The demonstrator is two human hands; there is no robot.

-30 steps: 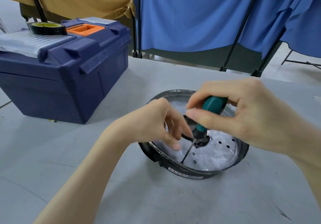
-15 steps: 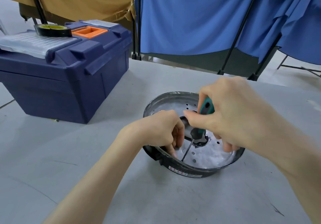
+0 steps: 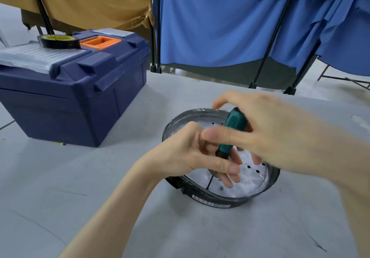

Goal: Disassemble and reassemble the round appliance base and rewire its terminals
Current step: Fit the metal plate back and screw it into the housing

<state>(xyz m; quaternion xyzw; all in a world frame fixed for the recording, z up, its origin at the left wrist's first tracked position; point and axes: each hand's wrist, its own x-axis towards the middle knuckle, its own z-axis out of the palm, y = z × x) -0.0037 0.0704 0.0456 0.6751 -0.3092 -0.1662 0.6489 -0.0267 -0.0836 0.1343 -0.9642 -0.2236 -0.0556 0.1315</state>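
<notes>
The base [image 3: 222, 195], a round black-walled dish with a perforated silvery floor, is set on the grey bench [image 3: 80, 207], right of its middle and well in from the near edge. A green-handled screwdriver [image 3: 230, 135] is held tilted over the base, its thin shaft angled down to the floor by the near wall. The handle is gripped loosely by the right hand [image 3: 280, 133], thumb laid across it, index finger lifted and spread. The lower handle and shaft are pinched by the curled fingers of the left hand [image 3: 192, 153]. A blue toolbox [image 3: 76, 97] is seen at the far left edge, a tape roll [image 3: 59, 41] resting on its lid.
</notes>
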